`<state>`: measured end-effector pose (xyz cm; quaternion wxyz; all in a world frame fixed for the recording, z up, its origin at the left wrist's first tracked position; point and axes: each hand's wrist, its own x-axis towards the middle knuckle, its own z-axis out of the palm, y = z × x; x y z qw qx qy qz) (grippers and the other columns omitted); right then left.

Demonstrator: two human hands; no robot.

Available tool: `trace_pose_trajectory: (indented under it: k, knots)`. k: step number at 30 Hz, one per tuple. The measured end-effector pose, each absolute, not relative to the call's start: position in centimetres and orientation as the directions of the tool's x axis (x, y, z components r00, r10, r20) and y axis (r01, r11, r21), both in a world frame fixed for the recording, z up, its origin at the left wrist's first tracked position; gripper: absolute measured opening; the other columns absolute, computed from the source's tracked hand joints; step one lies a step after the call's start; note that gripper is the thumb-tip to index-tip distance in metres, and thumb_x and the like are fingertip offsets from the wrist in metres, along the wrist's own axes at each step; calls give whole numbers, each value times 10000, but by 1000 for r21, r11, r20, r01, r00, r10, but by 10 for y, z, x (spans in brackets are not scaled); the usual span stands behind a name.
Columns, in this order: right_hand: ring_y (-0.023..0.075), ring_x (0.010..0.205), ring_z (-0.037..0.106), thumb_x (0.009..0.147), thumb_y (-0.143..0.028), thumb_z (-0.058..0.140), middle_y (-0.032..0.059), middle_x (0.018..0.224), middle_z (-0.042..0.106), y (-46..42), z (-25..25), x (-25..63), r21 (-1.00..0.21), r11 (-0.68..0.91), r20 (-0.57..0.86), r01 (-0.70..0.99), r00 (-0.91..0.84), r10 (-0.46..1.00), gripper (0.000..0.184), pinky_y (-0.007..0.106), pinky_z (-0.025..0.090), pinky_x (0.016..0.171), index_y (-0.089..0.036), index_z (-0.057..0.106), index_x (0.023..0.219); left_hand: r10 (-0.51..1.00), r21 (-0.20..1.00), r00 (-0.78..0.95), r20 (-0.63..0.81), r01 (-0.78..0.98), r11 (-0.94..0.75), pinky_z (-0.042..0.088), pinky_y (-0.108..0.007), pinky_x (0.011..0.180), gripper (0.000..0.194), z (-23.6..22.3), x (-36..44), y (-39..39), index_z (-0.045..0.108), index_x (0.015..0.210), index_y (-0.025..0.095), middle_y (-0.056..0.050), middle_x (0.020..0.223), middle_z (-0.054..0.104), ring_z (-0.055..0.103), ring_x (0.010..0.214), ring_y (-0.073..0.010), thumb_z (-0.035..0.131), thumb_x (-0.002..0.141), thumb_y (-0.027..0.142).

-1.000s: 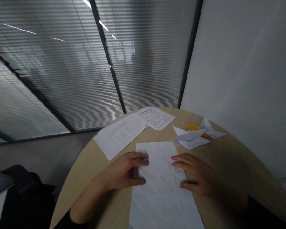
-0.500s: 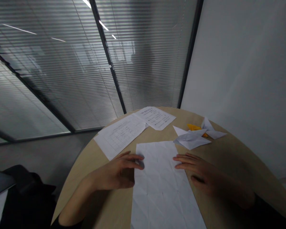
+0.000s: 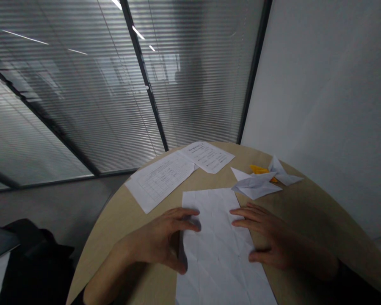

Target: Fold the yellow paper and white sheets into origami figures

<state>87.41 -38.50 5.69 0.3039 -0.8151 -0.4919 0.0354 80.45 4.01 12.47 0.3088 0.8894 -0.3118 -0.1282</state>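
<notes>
A creased white sheet of paper (image 3: 216,250) lies flat in front of me, its near end running out of the picture. Over its left edge is my left hand (image 3: 165,237), with fingers and thumb spread apart. My right hand (image 3: 266,235) is at the opposite edge, fingertips on the paper and thumb held away from the fingers. Neither hand grips the sheet. Just beyond its far right corner sit folded white paper shapes (image 3: 257,185) with a yellow folded paper piece (image 3: 258,169) among them.
Printed sheets (image 3: 165,176) overlap at the far left of the round wooden table (image 3: 305,212). Behind it are a glass partition with blinds (image 3: 203,93) and a pale wall (image 3: 320,106). A black chair or bag-like object (image 3: 38,262) stands at lower left.
Both hands shifted slightly nearer to me along the edges. The left thumb drew back off the paper, then spread down over the edge. The sheet stays nearly in place.
</notes>
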Motion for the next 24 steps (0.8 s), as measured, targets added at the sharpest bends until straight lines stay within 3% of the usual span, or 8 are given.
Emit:
trace_pose_trajectory:
  k: [6, 9, 13, 16, 19, 22, 24]
  knots:
    - [413, 1571, 640, 897, -346, 988, 127, 1737, 672, -377, 56, 872, -519, -349, 184, 781, 501, 846, 716, 708, 375, 1399, -337, 743, 1569, -687, 608, 724, -54, -522, -598, 400, -624, 1417, 1188, 119, 802, 29, 665, 1688, 413, -123, 1895, 460, 464, 1728, -469, 1145, 634, 677]
    - [391, 1564, 646, 951, -365, 954, 109, 1719, 689, -376, 51, 874, -502, -352, 195, 790, 500, 844, 630, 694, 370, 1408, -342, 754, 1547, -678, 588, 733, -49, -527, -613, 395, -619, 1419, 1129, 118, 803, 26, 694, 1660, 413, -120, 1877, 490, 484, 1715, -462, 1126, 660, 713]
    - [364, 1493, 702, 1038, -388, 877, 101, 1623, 761, -377, 39, 878, -437, -356, 260, 826, 495, 829, 434, 673, 393, 1399, -331, 801, 1462, -661, 552, 750, -6, -549, -628, 440, -605, 1390, 914, 120, 806, 22, 775, 1560, 377, -125, 1805, 586, 573, 1646, -446, 1074, 768, 720]
    - [322, 1423, 750, 1114, -347, 772, 88, 1539, 812, -380, 30, 883, -353, -328, 332, 876, 446, 831, 279, 639, 435, 1378, -329, 826, 1387, -669, 537, 743, 36, -579, -614, 523, -534, 1323, 576, 121, 810, 22, 843, 1432, 336, -111, 1692, 697, 683, 1539, -392, 999, 943, 596]
    - [278, 1343, 797, 1143, -243, 691, 65, 1446, 859, -383, 23, 889, -286, -295, 387, 912, 392, 835, 238, 581, 475, 1358, -315, 845, 1310, -682, 544, 725, 95, -611, -575, 585, -454, 1251, 293, 120, 815, 27, 854, 1378, 304, -94, 1594, 768, 754, 1449, -325, 855, 1091, 361]
    - [255, 1276, 828, 1146, -190, 653, 49, 1375, 887, -384, 21, 893, -264, -286, 424, 921, 377, 824, 251, 553, 496, 1347, -305, 842, 1264, -680, 555, 722, 127, -620, -554, 609, -421, 1214, 322, 120, 818, 32, 847, 1356, 312, -53, 1540, 802, 779, 1411, -278, 698, 1112, 163]
    - [252, 1257, 836, 1151, -182, 632, 47, 1359, 895, -384, 22, 894, -261, -285, 431, 922, 375, 820, 260, 551, 514, 1332, -301, 836, 1258, -679, 543, 725, 119, -620, -566, 616, -420, 1193, 348, 123, 818, 32, 852, 1319, 315, -37, 1493, 824, 795, 1375, -268, 664, 1098, 124]
